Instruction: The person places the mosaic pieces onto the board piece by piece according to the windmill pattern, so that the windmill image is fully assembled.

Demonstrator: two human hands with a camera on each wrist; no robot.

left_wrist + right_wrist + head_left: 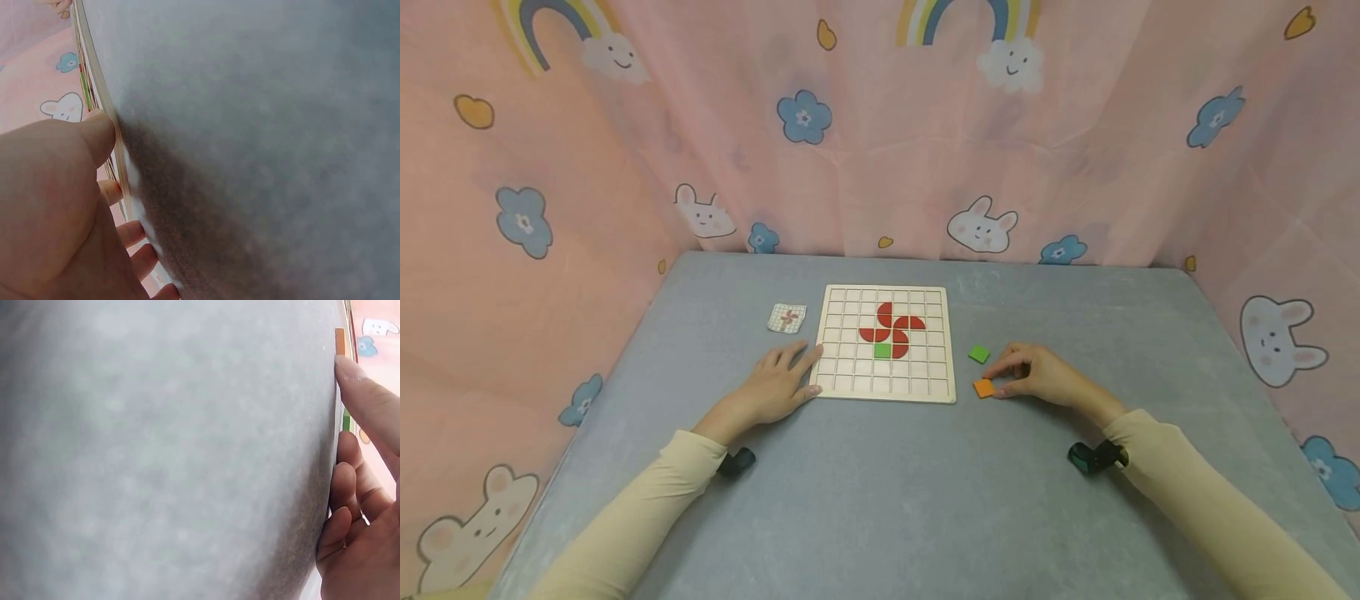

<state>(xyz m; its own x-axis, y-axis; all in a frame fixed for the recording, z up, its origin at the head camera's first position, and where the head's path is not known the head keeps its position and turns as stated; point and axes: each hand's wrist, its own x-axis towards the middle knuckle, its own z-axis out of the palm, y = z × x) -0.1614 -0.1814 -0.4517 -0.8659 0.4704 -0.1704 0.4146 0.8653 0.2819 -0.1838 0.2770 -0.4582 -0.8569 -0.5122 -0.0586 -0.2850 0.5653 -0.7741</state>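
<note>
A pale wooden grid board [848,384] lies flat on the table. Red quarter-round pieces [898,344] form a pinwheel on it, with one green square tile [882,351] just below. My left hand [775,387] rests at the board's left edge, thumb and fingertips touching it with fingers spread; the left wrist view shows the thumb [100,134] against that edge. Right of the board, my right hand [1037,373] pinches an orange square tile [982,387] between thumb and index finger, low at the table. The right wrist view shows the thumb against the orange tile [340,342].
A second green square tile [978,354] lies just beyond the orange one. Left of the board is a small paper card [787,318] printed with a grid and pinwheel. The grey table [880,500] meets a pink patterned curtain [880,150] at the back and sides.
</note>
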